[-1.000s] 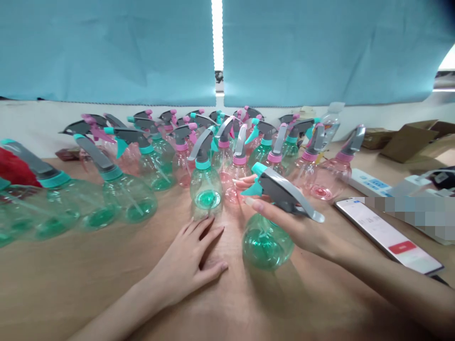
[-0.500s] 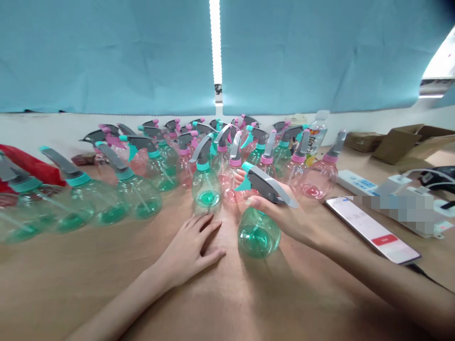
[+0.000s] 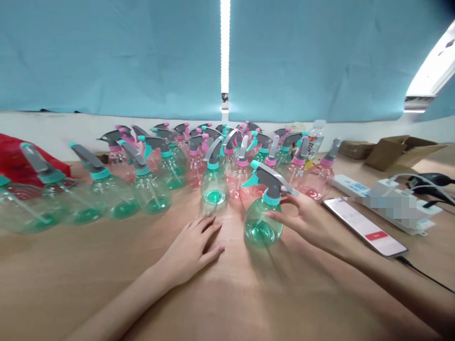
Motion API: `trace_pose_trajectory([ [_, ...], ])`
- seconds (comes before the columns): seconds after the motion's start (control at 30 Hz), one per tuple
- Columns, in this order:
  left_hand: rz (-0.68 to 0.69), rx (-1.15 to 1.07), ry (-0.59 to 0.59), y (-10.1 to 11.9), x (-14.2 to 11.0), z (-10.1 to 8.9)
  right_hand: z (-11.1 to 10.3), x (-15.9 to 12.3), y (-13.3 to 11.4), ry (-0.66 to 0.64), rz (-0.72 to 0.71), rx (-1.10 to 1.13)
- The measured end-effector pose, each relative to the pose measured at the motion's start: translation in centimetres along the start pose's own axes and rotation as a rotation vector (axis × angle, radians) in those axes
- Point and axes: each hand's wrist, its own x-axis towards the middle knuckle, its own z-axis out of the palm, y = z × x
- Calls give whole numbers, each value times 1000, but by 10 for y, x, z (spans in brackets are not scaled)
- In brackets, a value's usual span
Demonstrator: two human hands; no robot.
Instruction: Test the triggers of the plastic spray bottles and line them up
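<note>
A green spray bottle (image 3: 263, 229) with a grey and turquoise trigger head stands upright on the wooden table. My right hand (image 3: 307, 215) is at its right side, closed round it below the collar. The thumb lies on the front of the bottle; the fingertips behind it are hidden. My left hand (image 3: 195, 244) rests flat on the table with its fingers spread, holding nothing. Just beyond it stands another green spray bottle (image 3: 213, 187). Several green and pink spray bottles are crowded behind, among them a pink spray bottle (image 3: 320, 180) at the right end.
A phone (image 3: 366, 227) with a cable lies to the right, beside a white power strip (image 3: 350, 185) with plugs. Cardboard boxes (image 3: 387, 152) and a labelled drink bottle (image 3: 314, 142) stand farther back. Red material (image 3: 31, 163) lies at the left. A blue cloth (image 3: 106, 57) hangs behind.
My right hand has moved from the trigger head down and to the right, onto the bottle's side. The bottle sits slightly farther back. My left hand stays in place; the view has shifted a little.
</note>
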Motion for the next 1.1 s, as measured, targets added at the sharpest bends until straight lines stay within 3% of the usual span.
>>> trace_pose_trajectory([
  [0.17, -13, -8, 14, -11, -25, -3, 21, 10, -19, -10, -79, 20],
  [0.4, -106, 29, 57, -43, -73, -15, 78, 45, -54, -48, -252, 100],
  [0.63, -147, 37, 115, -61, -97, -22, 129, 94, -79, 74, -193, -8],
  [0.8, -149, 31, 102, -61, -98, -19, 144, 120, -79, 95, -180, -22],
  [1.1, -128, 14, 155, -63, -98, -14, 154, 137, -80, 133, -167, -99],
])
